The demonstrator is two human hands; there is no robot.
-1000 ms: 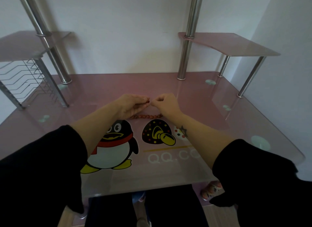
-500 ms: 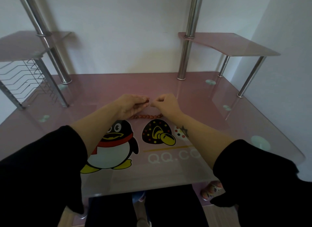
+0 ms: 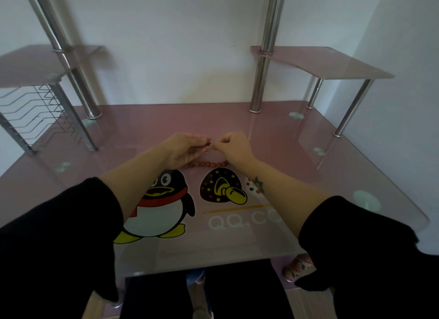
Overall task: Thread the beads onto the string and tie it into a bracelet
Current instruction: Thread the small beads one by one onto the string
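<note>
Under L hand (image 3: pixel 183 147): bead strand (image 3: pixel 209 163) part-hidden

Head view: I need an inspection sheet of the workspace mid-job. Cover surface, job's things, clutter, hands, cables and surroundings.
Surface: glossy pink glass desk with a printed penguin and lettering.
Job's things: beaded strand, a row of reddish beads running between the wrists; one end is up at the fingertips. The string itself is too thin to see.
Clutter: nothing seen.
Hands: left hand pinches the strand's end bead. Right hand has curled fingers with tips beside that bead; what it pinches cannot be told.
Cables: nothing seen.
Surroundings: wire rack at left, raised shelf at right, chrome post, white wall.
</note>
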